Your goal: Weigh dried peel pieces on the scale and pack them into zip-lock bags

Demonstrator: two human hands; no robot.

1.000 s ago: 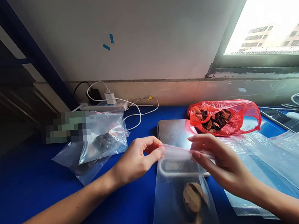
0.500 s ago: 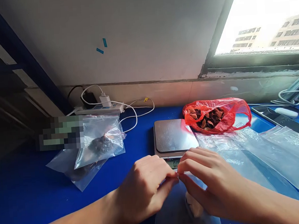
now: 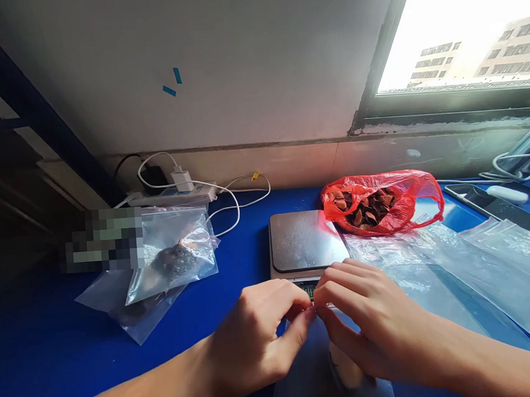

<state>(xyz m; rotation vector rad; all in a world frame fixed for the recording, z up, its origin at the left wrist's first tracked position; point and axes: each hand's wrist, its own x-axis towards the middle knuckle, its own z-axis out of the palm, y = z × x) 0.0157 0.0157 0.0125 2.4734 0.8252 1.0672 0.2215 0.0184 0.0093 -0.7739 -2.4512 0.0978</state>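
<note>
My left hand (image 3: 267, 331) and my right hand (image 3: 368, 318) meet in front of the scale, thumbs and fingers pinching the top edge of a clear zip bag (image 3: 299, 365). A pale, light-brown piece (image 3: 346, 365) shows through the bag beneath my right hand; its kind is unclear. Just beyond my fingertips stands a digital scale (image 3: 308, 241) with a bare metal plate, its display partly covered by my hands. A red plastic bag (image 3: 422, 202) of dark brown dried slices (image 3: 370, 208) lies open behind the scale's right side.
Filled zip bags (image 3: 173, 259) lie on the blue table (image 3: 44, 359) at left, near a power strip (image 3: 174, 197) with white cables. Flat zip bags (image 3: 492, 273) spread across the right side. A phone (image 3: 497, 206) rests at the far right, below the window.
The view has shifted slightly. Both hands stay pinched at the bag's edge, with the left thumb bent a little more and the display now more dimly seen.
</note>
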